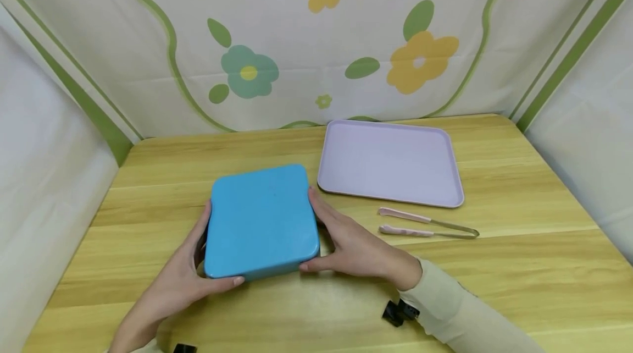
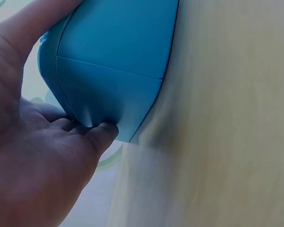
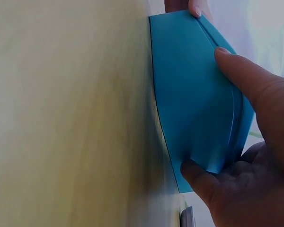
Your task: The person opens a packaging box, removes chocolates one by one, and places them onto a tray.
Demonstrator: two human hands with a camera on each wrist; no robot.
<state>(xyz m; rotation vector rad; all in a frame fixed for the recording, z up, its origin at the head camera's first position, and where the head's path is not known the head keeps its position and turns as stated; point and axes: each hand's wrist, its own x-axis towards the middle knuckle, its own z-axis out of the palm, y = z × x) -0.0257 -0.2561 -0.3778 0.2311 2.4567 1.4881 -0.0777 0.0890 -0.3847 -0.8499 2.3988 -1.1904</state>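
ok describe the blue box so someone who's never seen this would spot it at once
On the wood-grain table, look left of the flat lilac tray and nearer the camera. There the left hand and right hand hold a squarish, round-cornered box between them. Its solid blue, smooth top sets it apart from the lilac tray and the pink-handled tongs.

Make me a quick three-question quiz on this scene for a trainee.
1. What do the left hand and right hand hold between them?
2. Where do the tongs lie?
a) in the left hand
b) on the table, on the near side of the tray
c) on the tray
3. True or false: the two pink ends of the tongs are apart.

Key: 1. the box; 2. b; 3. true.
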